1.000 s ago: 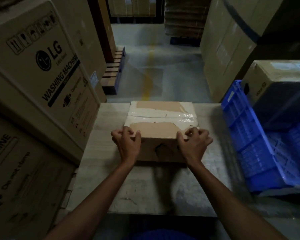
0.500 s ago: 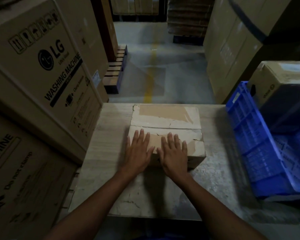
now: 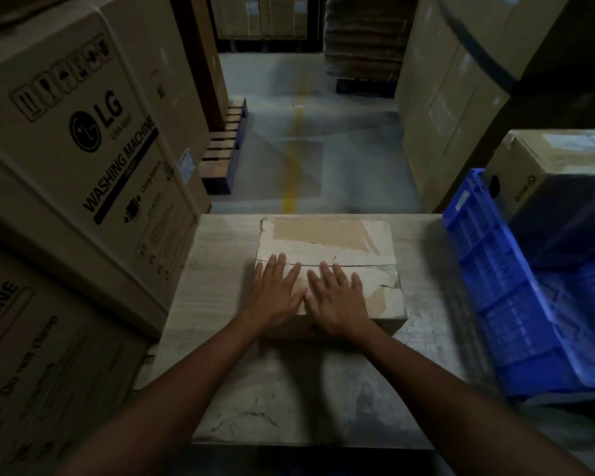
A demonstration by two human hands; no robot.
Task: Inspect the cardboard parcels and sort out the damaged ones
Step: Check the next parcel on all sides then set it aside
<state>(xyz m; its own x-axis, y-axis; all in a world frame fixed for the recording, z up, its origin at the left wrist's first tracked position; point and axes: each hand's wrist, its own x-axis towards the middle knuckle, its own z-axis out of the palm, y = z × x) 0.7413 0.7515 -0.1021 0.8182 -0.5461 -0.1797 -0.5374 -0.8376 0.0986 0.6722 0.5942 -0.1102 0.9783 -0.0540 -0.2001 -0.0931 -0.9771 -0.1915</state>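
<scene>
A small cardboard parcel (image 3: 327, 238) lies flat on a worn wooden table (image 3: 220, 255). Its top is covered with torn, peeling tape and paper, with a ragged tear near the right front corner. My left hand (image 3: 275, 293) and my right hand (image 3: 337, 297) rest palm-down side by side on the near half of the parcel's top, fingers spread and pointing away from me. Neither hand grips anything. The parcel's front face is mostly hidden behind my hands and wrists.
A blue plastic crate (image 3: 516, 290) stands right of the table, with a cardboard box (image 3: 557, 163) sitting in it. Large washing machine cartons (image 3: 83, 139) are stacked close on the left. Tall cartons (image 3: 461, 80) line the right. A floor aisle with a yellow line (image 3: 292, 166) runs ahead.
A second ago both hands gripped the parcel's near top edge with the front face tilted up. The parcel now lies flat, and my hands have slid forward, flat on top.
</scene>
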